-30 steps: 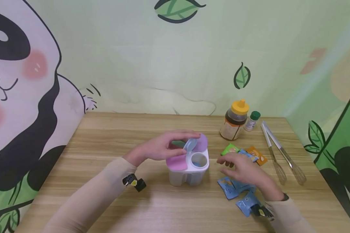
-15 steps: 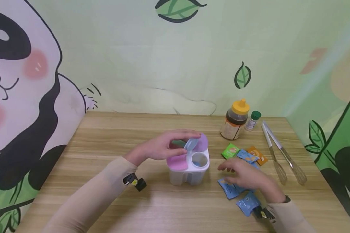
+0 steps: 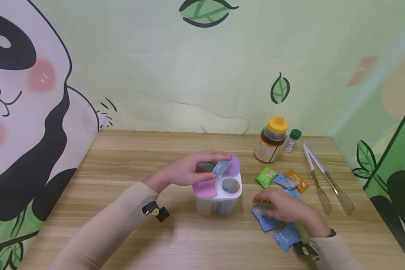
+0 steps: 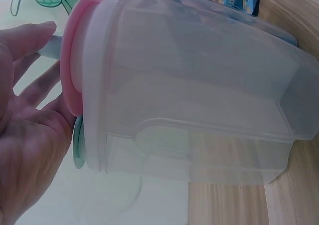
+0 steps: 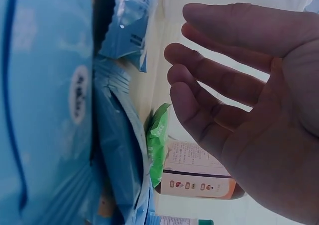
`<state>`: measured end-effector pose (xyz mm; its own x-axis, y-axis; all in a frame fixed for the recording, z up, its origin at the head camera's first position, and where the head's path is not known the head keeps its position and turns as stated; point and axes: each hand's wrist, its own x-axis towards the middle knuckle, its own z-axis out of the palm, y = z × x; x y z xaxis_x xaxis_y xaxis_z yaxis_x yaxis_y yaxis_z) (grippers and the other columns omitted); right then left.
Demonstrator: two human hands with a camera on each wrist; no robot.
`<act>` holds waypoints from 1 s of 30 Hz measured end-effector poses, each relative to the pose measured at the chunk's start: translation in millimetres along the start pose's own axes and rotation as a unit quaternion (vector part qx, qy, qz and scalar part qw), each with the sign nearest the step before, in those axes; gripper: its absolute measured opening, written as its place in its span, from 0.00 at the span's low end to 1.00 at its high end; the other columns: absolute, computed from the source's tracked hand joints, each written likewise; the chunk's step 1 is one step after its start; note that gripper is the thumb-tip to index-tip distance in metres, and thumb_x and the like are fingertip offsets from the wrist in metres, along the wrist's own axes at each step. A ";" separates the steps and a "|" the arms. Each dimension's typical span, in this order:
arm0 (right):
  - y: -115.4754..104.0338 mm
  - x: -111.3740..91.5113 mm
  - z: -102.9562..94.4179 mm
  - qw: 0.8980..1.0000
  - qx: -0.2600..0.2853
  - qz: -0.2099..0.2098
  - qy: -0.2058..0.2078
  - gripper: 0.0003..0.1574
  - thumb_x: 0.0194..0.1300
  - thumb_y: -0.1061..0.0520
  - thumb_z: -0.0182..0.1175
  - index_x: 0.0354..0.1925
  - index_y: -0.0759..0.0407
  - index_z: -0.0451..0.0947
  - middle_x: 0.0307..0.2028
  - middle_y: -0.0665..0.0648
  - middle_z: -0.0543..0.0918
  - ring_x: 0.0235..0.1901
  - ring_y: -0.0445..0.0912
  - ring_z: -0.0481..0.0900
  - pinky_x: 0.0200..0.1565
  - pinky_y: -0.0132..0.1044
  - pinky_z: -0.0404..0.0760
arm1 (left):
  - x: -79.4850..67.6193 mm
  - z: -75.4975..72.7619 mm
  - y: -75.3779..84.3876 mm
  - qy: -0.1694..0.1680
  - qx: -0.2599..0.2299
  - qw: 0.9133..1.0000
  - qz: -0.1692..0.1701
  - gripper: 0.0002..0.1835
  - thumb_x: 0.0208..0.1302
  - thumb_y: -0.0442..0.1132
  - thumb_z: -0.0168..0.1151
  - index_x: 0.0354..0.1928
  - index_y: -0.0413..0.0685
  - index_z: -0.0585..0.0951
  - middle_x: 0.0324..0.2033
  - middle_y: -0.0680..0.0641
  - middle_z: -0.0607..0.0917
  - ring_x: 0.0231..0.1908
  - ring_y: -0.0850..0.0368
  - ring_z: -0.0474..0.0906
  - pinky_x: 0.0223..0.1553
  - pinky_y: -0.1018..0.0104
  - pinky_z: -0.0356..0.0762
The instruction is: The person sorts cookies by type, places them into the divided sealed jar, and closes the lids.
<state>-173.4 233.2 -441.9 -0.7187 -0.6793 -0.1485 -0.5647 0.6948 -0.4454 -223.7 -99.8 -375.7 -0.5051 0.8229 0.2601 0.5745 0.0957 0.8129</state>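
Note:
A translucent plastic container (image 3: 218, 202) with several round compartments stands mid-table. It has pink (image 3: 205, 187), purple (image 3: 234, 165) and green lids. Its pale blue lid (image 3: 220, 167) is tipped up over an open compartment (image 3: 231, 185). My left hand (image 3: 213, 165) lies across the lids with straight fingers beside the raised blue lid. In the left wrist view the palm (image 4: 30, 135) sits against the pink lid (image 4: 74, 60). My right hand (image 3: 266, 204) hovers, fingers relaxed and empty (image 5: 249, 100), just above the blue packets (image 3: 264, 222) right of the container.
A green packet (image 3: 266, 176), a blue one (image 3: 285, 182) and an orange one (image 3: 298, 180) lie farther back. A honey bottle (image 3: 272, 139) and a small green-capped jar (image 3: 292, 140) stand near the wall. Two whisks (image 3: 318, 176) lie at the right. Another blue packet (image 3: 285, 236) lies near my wrist.
My right hand has drawn back toward me, from over the far packets down onto the nearer blue ones. The left hand and container have not moved.

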 end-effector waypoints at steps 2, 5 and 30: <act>1.0 -0.4 1.7 1.000 -0.006 -0.006 -0.002 0.19 0.62 0.58 0.65 0.52 0.58 0.80 0.49 0.52 0.84 0.52 0.52 0.79 0.54 0.52 0.78 | -0.2 0.1 -0.6 0.001 0.000 1.000 0.001 0.29 0.66 0.32 0.61 0.69 0.50 0.69 0.70 0.53 0.67 0.67 0.56 0.66 0.52 0.62 0.81; 2.7 -0.2 3.5 1.000 -0.011 -0.012 -0.009 0.19 0.60 0.58 0.66 0.51 0.57 0.81 0.48 0.52 0.84 0.52 0.51 0.79 0.54 0.51 0.78 | -0.3 0.3 -1.3 0.001 -0.002 1.000 0.003 0.29 0.66 0.32 0.61 0.69 0.49 0.69 0.70 0.53 0.67 0.67 0.56 0.66 0.53 0.62 0.81; 5.2 3.0 9.7 0.999 -0.016 0.026 -0.041 0.26 0.53 0.56 0.73 0.52 0.54 0.81 0.47 0.49 0.80 0.49 0.50 0.78 0.51 0.48 0.80 | -0.2 0.4 -0.2 0.001 0.001 1.000 0.001 0.29 0.66 0.33 0.61 0.69 0.50 0.69 0.70 0.52 0.67 0.66 0.56 0.67 0.53 0.63 0.81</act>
<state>-174.6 232.5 -453.2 -0.7121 -0.6584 -0.2437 -0.5414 0.7360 -0.4065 -223.4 -99.8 -376.1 -0.5055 0.8217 0.2630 0.5772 0.0955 0.8110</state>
